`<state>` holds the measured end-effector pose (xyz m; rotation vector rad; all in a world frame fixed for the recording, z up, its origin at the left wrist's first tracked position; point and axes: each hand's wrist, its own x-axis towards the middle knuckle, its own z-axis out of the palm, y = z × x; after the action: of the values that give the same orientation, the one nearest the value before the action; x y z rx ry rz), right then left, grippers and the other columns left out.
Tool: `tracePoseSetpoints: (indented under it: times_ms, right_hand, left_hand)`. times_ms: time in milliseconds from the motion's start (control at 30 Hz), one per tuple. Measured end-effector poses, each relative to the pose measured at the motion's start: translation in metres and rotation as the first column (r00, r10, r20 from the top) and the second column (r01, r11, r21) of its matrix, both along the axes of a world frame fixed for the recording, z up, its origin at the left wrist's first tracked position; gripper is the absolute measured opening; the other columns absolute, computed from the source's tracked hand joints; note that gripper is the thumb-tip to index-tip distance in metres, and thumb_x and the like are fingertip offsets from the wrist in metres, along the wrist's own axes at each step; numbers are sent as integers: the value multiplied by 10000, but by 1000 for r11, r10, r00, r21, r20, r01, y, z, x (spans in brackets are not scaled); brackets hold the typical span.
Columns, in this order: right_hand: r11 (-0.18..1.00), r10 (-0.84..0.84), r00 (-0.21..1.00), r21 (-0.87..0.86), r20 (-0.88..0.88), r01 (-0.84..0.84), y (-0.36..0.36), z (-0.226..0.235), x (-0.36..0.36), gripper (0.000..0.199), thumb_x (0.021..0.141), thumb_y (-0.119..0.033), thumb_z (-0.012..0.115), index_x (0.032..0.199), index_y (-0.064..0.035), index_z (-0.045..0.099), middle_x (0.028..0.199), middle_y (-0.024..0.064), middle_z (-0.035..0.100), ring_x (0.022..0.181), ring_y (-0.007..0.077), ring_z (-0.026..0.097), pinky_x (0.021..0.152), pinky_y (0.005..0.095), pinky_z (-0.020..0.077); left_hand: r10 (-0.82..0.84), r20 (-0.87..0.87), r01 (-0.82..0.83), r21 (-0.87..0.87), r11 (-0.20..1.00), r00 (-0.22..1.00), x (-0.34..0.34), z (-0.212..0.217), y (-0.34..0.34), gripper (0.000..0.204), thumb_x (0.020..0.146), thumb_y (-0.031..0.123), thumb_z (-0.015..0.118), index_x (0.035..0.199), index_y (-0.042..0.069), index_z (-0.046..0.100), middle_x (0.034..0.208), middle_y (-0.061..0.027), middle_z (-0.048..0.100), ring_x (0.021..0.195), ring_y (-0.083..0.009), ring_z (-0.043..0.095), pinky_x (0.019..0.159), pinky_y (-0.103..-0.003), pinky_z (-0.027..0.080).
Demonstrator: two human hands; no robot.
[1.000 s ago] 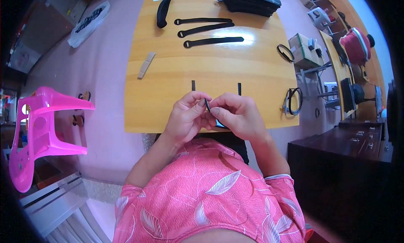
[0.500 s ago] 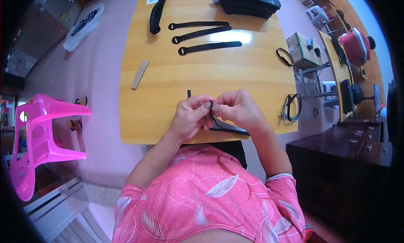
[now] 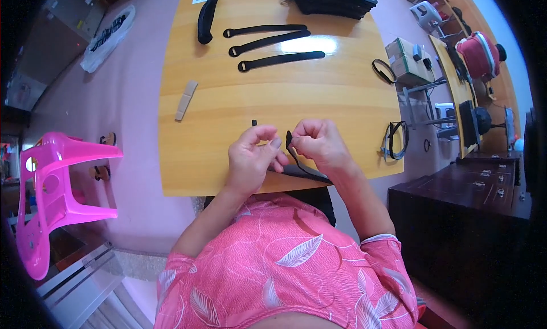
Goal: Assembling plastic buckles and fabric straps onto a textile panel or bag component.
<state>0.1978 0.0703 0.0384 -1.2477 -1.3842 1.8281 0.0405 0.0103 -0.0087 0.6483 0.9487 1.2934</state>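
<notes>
Between thumb and fingers, my right hand (image 3: 322, 145) pinches one end of a black hook-and-loop strap (image 3: 293, 153). Its thin length curves down toward the table's near edge, beside a dark grey flat piece (image 3: 296, 171) partly hidden by my hands. Just left of that pinched end, my left hand (image 3: 250, 158) is open, its thumb and fingers apart and nothing between them. A small black tab (image 3: 254, 122) pokes out beyond the left fingers. Farther off lie three black straps with ring ends, the nearest strap (image 3: 285, 61) roughly parallel to the others.
Everything lies on a wooden table (image 3: 228, 112). At its far side are a rolled black bundle (image 3: 208, 21) and a stack of black fabric pieces (image 3: 330, 4). A beige strip (image 3: 186, 101) lies left, coiled black bands (image 3: 395, 141) right. A pink stool (image 3: 68, 152) stands left.
My left hand has let go of the strap end and drawn slightly left, its fingers parting. My right hand keeps its pinch on the strap. The view has shifted slightly.
</notes>
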Motion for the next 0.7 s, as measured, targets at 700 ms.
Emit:
tracePoseSetpoints:
  times_ms: [700]
  right_hand:
    - [898, 59, 989, 426, 136, -112, -28, 13, -12, 77, 668, -35, 568, 681, 33, 600, 593, 87, 576, 570, 118, 537, 508, 281, 425]
  left_hand:
    - [340, -747, 204, 530, 823, 572, -10, 29, -17, 52, 813, -47, 529, 816, -20, 573, 687, -133, 546, 580, -243, 586, 520, -322, 451]
